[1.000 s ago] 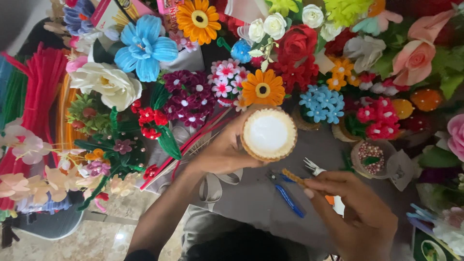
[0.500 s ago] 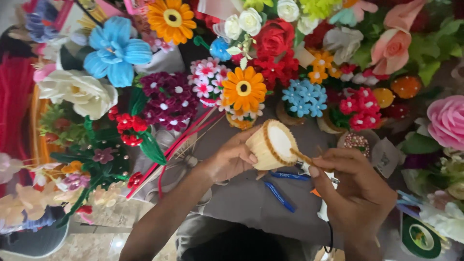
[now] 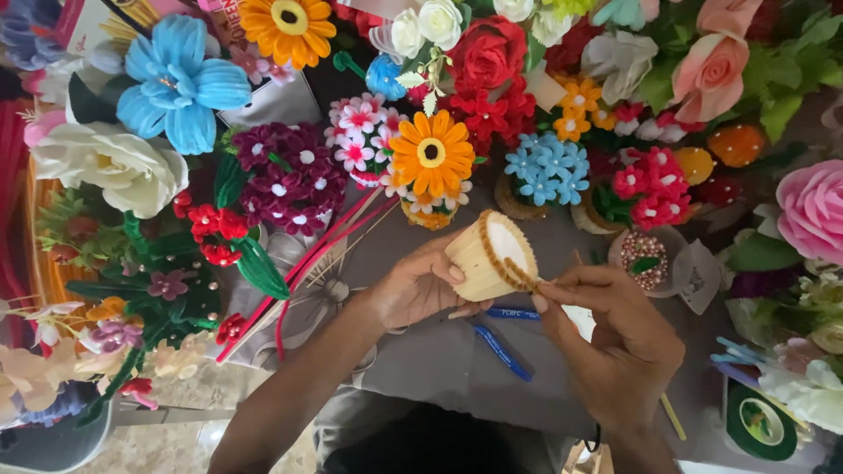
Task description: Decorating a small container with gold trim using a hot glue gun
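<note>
Around the grey work surface (image 3: 457,369), handmade flowers crowd in on three sides. On the left lie a big blue flower (image 3: 176,81) and a white rose (image 3: 114,165), with a cluster of dark purple blossoms (image 3: 290,180) beside them. An orange daisy (image 3: 431,152) stands directly behind the hands, close above the thing being worked on, and a bunch of small light-blue flowers (image 3: 549,171) sits just to its right in a small brown pot whose inside is hidden by the blooms. At the right edge is a pink rose (image 3: 812,211). Red and tan stems (image 3: 307,272) slant across the cloth toward the left forearm.

Near the middle, the left hand (image 3: 413,285) closes around a small cream-coloured cup (image 3: 487,254), tilted so its mouth faces up and to the right; the inside looks pale, and I cannot tell whether anything is in it. The right hand (image 3: 615,342) is pinched shut, finger and thumb meeting on a tan fuzzy strand (image 3: 522,283) that runs along the cup's rim. Two blue pens (image 3: 502,351) lie on the cloth just under the hands. A small round dish (image 3: 645,256) right of the cup holds pink and white beads with a green leaf on top.
</note>
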